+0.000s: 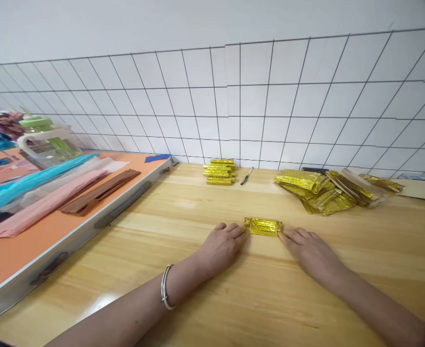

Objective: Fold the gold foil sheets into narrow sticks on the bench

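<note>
A small folded gold foil piece [263, 226] lies flat on the wooden table [234, 299] in front of me. My left hand [221, 246] rests palm down with fingers stretched out, its fingertips touching the foil's left end. My right hand [308, 249] lies flat the same way, its fingertips at the foil's right end. A silver bangle [165, 287] is on my left wrist.
A neat stack of folded gold pieces [219, 172] sits at the back by the wire grid, with a small knife [246, 176] beside it. A loose heap of gold foil sheets [324, 192] lies back right. An orange board [35, 241] with paper strips stands left.
</note>
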Motion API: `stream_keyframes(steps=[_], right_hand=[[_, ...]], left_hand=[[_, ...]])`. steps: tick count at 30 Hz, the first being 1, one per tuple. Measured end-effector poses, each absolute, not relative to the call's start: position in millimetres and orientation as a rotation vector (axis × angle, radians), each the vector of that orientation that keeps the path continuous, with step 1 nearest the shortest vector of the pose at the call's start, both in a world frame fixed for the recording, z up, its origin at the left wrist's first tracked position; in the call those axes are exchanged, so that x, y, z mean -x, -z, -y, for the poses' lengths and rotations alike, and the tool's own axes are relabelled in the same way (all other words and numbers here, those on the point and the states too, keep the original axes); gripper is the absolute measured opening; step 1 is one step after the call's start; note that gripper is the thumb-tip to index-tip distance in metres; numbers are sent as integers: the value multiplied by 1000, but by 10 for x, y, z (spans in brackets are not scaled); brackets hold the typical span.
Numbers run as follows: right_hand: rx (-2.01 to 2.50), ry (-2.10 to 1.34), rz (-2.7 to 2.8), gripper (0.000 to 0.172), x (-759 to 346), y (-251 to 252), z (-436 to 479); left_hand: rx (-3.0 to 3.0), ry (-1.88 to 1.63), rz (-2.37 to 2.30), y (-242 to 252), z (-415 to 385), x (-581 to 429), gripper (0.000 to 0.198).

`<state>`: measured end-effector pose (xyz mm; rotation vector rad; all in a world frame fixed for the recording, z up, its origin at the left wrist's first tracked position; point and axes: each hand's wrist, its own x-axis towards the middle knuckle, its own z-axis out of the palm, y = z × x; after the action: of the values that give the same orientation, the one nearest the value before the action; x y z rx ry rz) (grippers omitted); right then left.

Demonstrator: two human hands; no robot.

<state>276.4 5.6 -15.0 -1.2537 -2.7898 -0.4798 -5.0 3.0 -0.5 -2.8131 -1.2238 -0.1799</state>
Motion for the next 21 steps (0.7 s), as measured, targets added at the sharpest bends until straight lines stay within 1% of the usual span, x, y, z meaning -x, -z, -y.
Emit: stream_keyframes(steps=[6, 13, 18, 21], right_hand=[[1239, 497, 2767, 45, -2701, 155, -8], [1214, 567, 2822, 28, -2271, 82, 355], [1216, 569, 2926, 22, -1872, 68, 487], [1171, 512, 2990, 21, -1776, 19, 475]], left_hand=[[2810, 235, 1273, 7, -45, 56, 42], [2764, 301, 1393, -52, -180, -35, 23], [2731, 398, 1542, -25, -211, -206, 23], [2734, 485, 1585, 29, -218, -253, 23]])
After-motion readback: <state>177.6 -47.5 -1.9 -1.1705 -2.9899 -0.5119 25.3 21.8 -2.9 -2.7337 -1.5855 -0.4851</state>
